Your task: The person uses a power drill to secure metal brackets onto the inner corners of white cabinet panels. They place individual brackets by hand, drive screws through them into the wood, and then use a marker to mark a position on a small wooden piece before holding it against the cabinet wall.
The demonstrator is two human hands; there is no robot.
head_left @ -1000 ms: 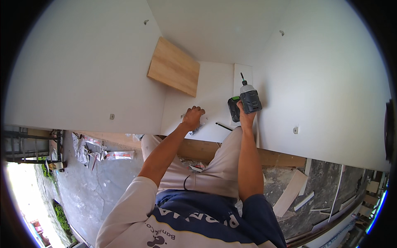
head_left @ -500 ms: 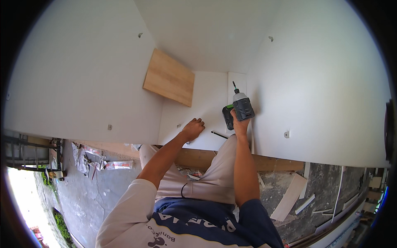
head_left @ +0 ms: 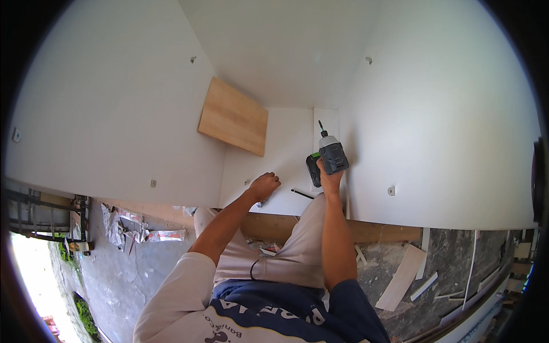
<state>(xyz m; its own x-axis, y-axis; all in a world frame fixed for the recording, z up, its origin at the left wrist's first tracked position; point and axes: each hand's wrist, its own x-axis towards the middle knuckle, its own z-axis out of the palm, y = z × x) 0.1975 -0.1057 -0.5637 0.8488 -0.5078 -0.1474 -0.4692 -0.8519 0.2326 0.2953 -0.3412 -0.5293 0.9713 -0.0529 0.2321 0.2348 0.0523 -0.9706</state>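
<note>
In my right hand [head_left: 330, 179] is a cordless drill driver [head_left: 333, 155], grey and black with a green trim. Its bit points away from me, over a narrow white strip at the right of the cabinet bottom. My left hand [head_left: 265, 186] is low over the white bottom panel [head_left: 291, 137], its fingers curled; what they hold, if anything, is hidden. Beside that wrist lies some small item [head_left: 261, 203], too unclear to name. A small metal bracket [head_left: 247, 182] is just left of the left hand. Between my hands lies a thin black pencil-like stick [head_left: 302, 193].
White panels rise left [head_left: 114, 103] and right [head_left: 434, 114], bearing small metal brackets [head_left: 391, 191]. A light wooden board [head_left: 234, 117] leans at the back left. Crumpled wrappers [head_left: 123, 226] and white offcuts [head_left: 401, 277] litter the concrete floor behind the cabinet's front edge.
The view has tilted slightly, so the cabinet sits lower in the picture. My left fingers have shifted slightly and look more curled under; the right hand still holds the driver.
</note>
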